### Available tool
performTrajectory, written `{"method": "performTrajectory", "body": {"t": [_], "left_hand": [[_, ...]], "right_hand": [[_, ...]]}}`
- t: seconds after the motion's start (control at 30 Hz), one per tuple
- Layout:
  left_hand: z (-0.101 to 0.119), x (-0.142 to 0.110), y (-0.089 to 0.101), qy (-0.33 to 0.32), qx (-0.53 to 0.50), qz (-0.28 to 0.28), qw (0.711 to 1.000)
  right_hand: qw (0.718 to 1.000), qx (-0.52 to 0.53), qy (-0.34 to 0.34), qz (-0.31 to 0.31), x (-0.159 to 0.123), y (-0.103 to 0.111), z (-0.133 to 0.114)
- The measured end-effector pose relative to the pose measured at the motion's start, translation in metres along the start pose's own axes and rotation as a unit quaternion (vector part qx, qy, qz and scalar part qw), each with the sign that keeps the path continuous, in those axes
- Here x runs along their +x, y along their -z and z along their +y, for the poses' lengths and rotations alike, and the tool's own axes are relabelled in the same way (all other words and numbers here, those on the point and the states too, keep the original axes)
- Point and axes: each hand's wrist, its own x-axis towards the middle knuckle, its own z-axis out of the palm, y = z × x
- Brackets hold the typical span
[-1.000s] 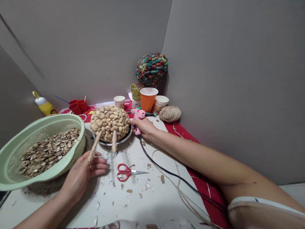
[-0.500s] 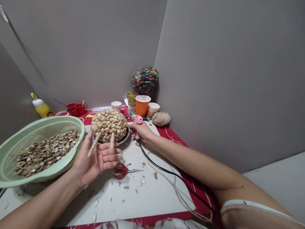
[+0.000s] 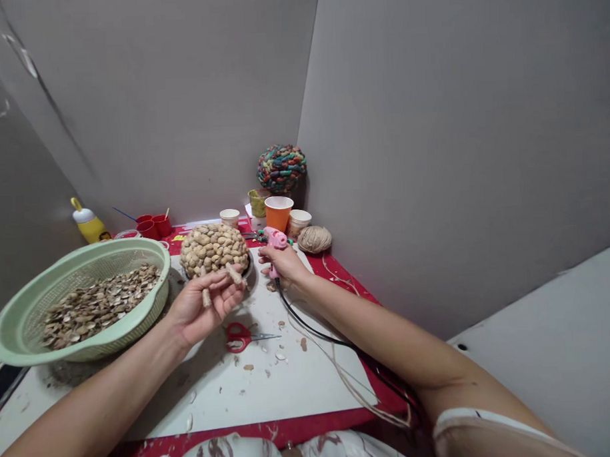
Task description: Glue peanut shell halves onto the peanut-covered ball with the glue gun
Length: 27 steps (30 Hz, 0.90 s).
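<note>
My left hand (image 3: 202,305) is raised over the table, palm up, with its fingers curled round two short twine-wrapped sticks (image 3: 232,274). Just behind it a dome covered in peanut shells (image 3: 210,246) sits on a metal plate. My right hand (image 3: 285,264) rests on the table to the right of the dome and grips a pink glue gun (image 3: 275,243), whose black cord (image 3: 319,334) trails back toward me. Red-handled scissors (image 3: 241,336) lie on the white board (image 3: 270,390) below my left hand.
A green colander (image 3: 82,299) of shell pieces stands at the left. At the back are a yellow bottle (image 3: 89,223), red cups (image 3: 152,226), paper cups, an orange cup (image 3: 278,211), a twine ball (image 3: 314,239) and a multicoloured woven ball (image 3: 281,168). Grey walls close in behind and to the right.
My left hand has lifted from the table, turned palm up and closed its fingers over the two sticks, moving toward the dome. The right hand stays on the glue gun.
</note>
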Motion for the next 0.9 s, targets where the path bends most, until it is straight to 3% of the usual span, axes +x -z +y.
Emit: {"method": "performTrajectory", "body": {"t": [0.3, 0.57, 0.77, 0.9], "left_hand": [[-0.010, 0.001, 0.002, -0.028, 0.073, -0.029, 0.997], [-0.011, 0.012, 0.019, -0.100, 0.154, -0.059, 0.981], [-0.008, 0.019, 0.030, -0.220, 0.274, -0.093, 0.932], [-0.004, 0.024, 0.032, -0.299, 0.344, -0.072, 0.887]], "right_hand": [[0.999, 0.015, -0.033, -0.008, -0.009, 0.006, 0.003], [0.999, 0.035, 0.003, -0.003, -0.011, 0.002, 0.003], [0.998, 0.051, 0.025, -0.009, -0.015, 0.003, -0.003], [0.999, 0.049, 0.018, -0.003, -0.016, 0.003, -0.005]]}}
